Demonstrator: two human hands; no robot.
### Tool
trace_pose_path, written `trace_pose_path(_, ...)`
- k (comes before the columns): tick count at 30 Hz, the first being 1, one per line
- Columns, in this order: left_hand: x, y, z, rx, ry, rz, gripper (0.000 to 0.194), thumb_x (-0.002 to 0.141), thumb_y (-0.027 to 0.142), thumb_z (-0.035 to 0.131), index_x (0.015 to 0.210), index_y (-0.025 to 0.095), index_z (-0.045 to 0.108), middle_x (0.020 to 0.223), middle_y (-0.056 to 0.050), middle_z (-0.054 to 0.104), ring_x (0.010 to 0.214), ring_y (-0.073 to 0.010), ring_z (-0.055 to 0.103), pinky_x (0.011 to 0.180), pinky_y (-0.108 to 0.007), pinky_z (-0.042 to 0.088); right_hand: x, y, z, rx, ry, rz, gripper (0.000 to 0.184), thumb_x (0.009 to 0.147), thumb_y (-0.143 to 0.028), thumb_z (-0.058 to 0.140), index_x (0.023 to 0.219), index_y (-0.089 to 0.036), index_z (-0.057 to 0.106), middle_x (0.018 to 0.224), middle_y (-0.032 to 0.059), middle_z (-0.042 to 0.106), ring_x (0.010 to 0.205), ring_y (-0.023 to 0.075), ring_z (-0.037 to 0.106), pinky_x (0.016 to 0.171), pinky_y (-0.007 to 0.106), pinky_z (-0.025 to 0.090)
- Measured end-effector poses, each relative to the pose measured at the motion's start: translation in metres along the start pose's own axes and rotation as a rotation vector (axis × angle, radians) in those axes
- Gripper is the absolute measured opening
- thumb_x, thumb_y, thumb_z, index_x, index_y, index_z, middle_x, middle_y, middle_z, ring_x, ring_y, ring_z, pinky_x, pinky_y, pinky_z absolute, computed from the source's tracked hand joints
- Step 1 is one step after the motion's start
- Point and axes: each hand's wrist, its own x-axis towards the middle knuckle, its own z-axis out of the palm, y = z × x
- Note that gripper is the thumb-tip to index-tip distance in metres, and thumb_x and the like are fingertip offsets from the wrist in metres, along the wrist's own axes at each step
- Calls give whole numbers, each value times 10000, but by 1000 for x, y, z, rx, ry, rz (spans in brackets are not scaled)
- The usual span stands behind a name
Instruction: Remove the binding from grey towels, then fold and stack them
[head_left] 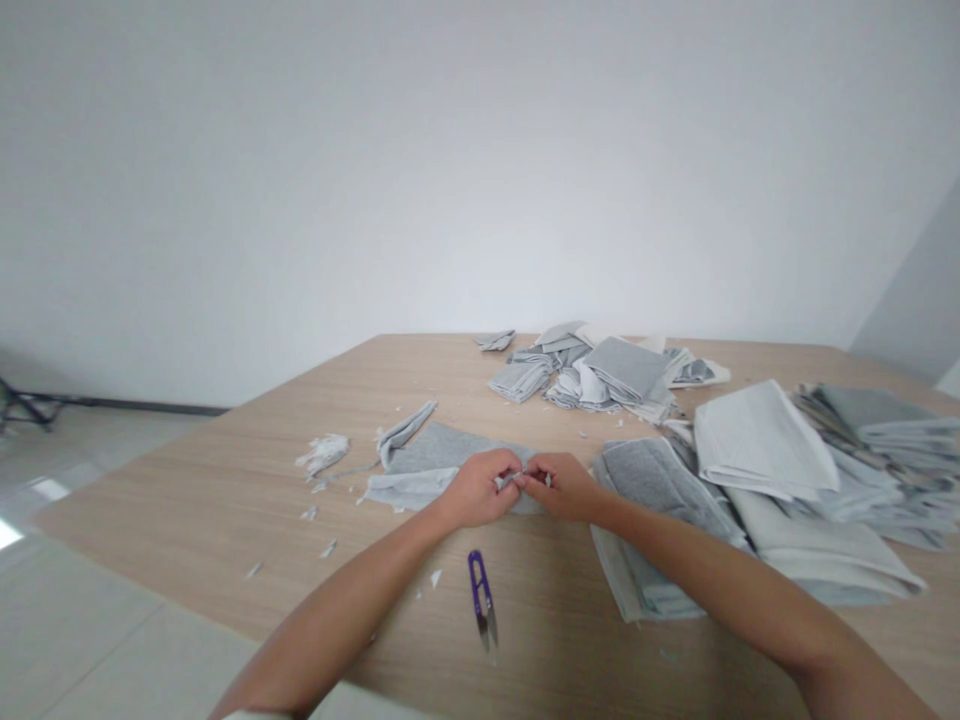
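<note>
My left hand (484, 486) and my right hand (559, 485) meet fingertip to fingertip over a grey piece of fabric (442, 447) lying on the table. Both hands are closed, pinching the fabric between thumbs and fingers; the exact spot they grip is partly hidden. A strip of the same cloth curls up at its left end, and a paler edge lies along its near side. Closer to me, a pair of purple thread snips (481, 598) rests on the wood, blades pointing toward me, touched by neither hand.
Folded grey and white cloths (765, 440) are stacked on the right, partly under my right forearm. Another heap of fabric pieces (622, 368) lies at the back near the wall. White scraps (324, 453) are scattered to the left on the wooden table (285, 400).
</note>
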Motion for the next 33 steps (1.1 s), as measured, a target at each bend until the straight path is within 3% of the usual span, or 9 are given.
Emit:
trace_pose_path(8, -2, 3, 3, -9, -37, -89, 82, 726, 161, 459, 773, 181, 523, 698, 6, 567, 653, -118, 507, 621, -224, 380, 4, -4, -7, -206, 2, -185, 98, 746, -219, 560, 657, -178, 571, 633, 5, 597, 590, 116, 498, 565, 230, 335)
trace_pose_path(12, -1, 3, 4, 32, -89, -173, 112, 718, 162, 455, 805, 194, 518, 695, 10, 564, 642, -129, 500, 594, -233, 360, 11, -7, -14, -146, 74, -255, 96, 668, -159, 540, 587, -187, 498, 578, -25, 535, 546, 98, 445, 532, 217, 311)
trace_pose_path(16, 0, -7, 0, 91, -60, -241, 146, 734, 186, 452, 859, 195, 526, 732, -3, 579, 680, -148, 519, 611, -249, 366, 21, -11, -35, -55, 157, -234, 82, 669, -161, 509, 591, -185, 500, 563, -37, 518, 526, 86, 415, 519, 208, 297)
trace_pose_path(20, 5, -24, -17, 218, 14, -314, 166, 750, 201, 434, 881, 187, 535, 774, -31, 598, 728, -175, 539, 643, -275, 383, 32, -10, -56, -12, 277, -141, 108, 690, -187, 498, 583, -186, 492, 528, -43, 487, 511, 88, 401, 514, 211, 288)
trace_pose_path(23, 9, -33, -35, 349, 5, -360, 171, 757, 219, 436, 888, 186, 542, 839, -56, 612, 789, -195, 555, 684, -291, 395, 41, -8, -67, -9, 339, -78, 117, 698, -210, 495, 583, -189, 491, 510, -49, 461, 499, 90, 382, 504, 215, 276)
trace_pose_path(33, 6, -55, -93, 668, -236, -589, 280, 766, 348, 449, 976, 197, 556, 966, -101, 651, 884, -238, 601, 722, -299, 434, 73, 4, -109, 60, 585, 48, 123, 685, -249, 505, 580, -192, 475, 512, -54, 428, 497, 92, 367, 495, 226, 278)
